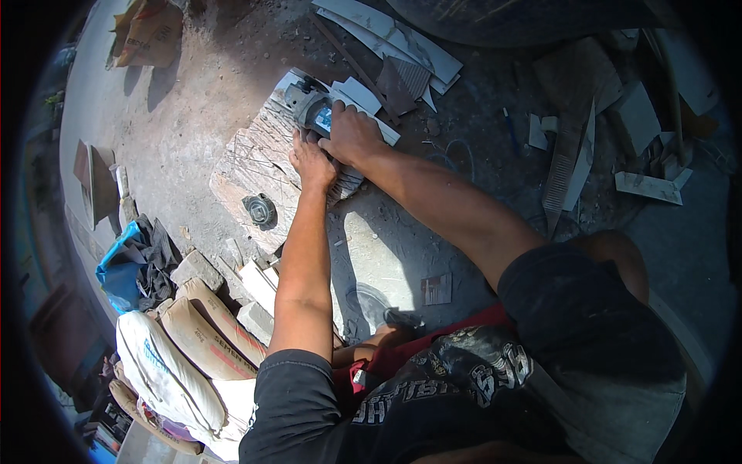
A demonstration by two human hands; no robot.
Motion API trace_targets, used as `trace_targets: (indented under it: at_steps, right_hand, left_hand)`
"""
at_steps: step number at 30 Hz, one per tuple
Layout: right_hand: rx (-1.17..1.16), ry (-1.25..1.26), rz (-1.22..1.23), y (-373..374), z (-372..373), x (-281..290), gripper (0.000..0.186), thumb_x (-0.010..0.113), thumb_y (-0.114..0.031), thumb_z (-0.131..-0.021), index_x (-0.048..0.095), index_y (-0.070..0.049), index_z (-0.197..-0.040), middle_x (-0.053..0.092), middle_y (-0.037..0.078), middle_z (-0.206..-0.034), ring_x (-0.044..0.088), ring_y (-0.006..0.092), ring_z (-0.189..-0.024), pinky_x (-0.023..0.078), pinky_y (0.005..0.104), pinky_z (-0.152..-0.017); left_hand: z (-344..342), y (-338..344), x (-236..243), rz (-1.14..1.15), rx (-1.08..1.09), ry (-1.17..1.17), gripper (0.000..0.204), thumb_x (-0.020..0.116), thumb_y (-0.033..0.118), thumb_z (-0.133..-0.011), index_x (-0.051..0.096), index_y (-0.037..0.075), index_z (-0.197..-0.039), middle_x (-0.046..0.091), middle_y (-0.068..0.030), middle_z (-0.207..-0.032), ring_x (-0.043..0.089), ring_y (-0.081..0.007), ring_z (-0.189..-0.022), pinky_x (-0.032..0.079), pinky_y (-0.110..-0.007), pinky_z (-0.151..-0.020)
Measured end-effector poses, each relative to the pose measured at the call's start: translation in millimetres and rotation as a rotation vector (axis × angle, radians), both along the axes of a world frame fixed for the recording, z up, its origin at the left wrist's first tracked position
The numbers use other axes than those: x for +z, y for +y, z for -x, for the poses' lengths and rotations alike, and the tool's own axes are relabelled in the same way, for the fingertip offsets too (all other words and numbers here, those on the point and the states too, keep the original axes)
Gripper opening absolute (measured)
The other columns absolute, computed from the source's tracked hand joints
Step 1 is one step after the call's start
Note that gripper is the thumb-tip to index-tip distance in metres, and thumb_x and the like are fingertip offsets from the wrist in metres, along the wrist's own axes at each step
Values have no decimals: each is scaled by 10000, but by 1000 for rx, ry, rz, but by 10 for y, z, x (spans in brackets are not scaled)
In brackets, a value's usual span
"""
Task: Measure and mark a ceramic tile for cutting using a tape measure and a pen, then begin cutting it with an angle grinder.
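Observation:
My right hand (pixel 355 135) is closed over the body of a handheld power cutter (pixel 311 108) with a grey metal head and a blue label. Close beside it, my left hand (pixel 313 165) reaches in at the cutter's near side. Its fingers are bent around something dark that I cannot make out. Both hands are over a pale, worn board (pixel 251 166) scored with many dark cut lines. White tile strips (pixel 357 94) lie at the board's far right, next to the cutter. A small round black item (pixel 259 210) rests on the board's near left part.
Tile offcuts (pixel 410 39) are stacked beyond the board, with more broken pieces (pixel 638 116) at right. Filled paper cement sacks (pixel 202 332), a white sack (pixel 166 371) and blue plastic sheeting (pixel 121 271) crowd the near left. A cardboard-coloured bag (pixel 151 35) stands far left.

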State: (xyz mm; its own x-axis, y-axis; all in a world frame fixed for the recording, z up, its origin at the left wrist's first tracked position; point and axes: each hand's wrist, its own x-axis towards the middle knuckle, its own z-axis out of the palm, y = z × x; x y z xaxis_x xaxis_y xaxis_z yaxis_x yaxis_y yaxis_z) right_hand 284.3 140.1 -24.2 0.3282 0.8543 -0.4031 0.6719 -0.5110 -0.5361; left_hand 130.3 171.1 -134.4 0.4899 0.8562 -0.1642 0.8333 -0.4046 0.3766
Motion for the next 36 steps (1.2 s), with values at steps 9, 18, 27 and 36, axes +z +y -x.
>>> trace_targets:
  at_steps: [9,18,27,36]
  right_hand:
    - [-2,-3,-7,-16,5,-18,709,772,-421,-785,442,43,-1207,620,257,-1128,646,384,-1063,537,434,-890]
    - [4,-17,-19,-5,3,-39,706,772,-424,-786,446,42,-1203,625,258,-1118,652,384,-1051,540,429,-886]
    - [6,-23,-9,-20,6,-14,697,764,-424,-790,451,43,-1203,625,258,-1124,652,385,-1054,539,431,-888]
    - [1,-9,14,-21,-5,5,711,769,-400,-778,445,50,-1223,620,252,-1134,651,374,-1056,537,428,-895]
  left_hand:
    - [-29,-16,85,-2,-7,37,547,463,213,-943,351,-19,-1425,297,-209,-1550,121,-355,-1497,133,-598,-1139]
    - [-30,-25,65,-38,19,-25,539,480,186,-926,340,-35,-1397,334,-206,-1524,147,-364,-1491,127,-609,-1141]
    - [-21,-39,-1,-78,27,-109,544,495,178,-915,315,-83,-1357,350,-240,-1503,184,-369,-1478,145,-612,-1129]
    - [-32,-31,-28,-116,66,-155,575,527,178,-901,279,-35,-1375,327,-261,-1508,222,-364,-1465,164,-598,-1120]
